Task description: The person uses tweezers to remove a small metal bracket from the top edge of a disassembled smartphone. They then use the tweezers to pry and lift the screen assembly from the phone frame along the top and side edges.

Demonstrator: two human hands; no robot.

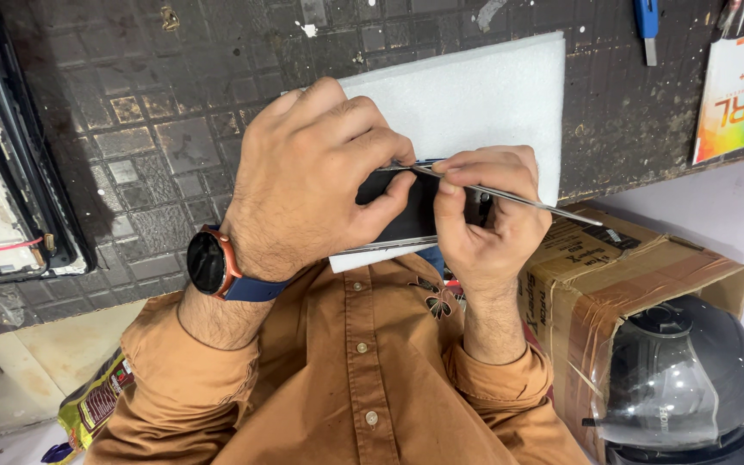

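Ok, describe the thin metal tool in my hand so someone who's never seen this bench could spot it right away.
Start at the white foam sheet on the dark gridded mat. At its near edge, both hands grip a black phone. The right hand pinches the metal tool across it: a slim silver rod slanting right, far thinner than the blue-handled knife at the mat's top.

- A rust-orange button-up shirt (pixel 363 362) is worn, fastened by a row of small round buttons down the front placket.
- Long sleeves are closed at the wrists by buttoned cuffs.
- A small dark flower motif (pixel 437 301) is seen on the chest.
- A round black-faced wristwatch (pixel 208 263) with a copper-coloured case and navy strap is worn on the left wrist.
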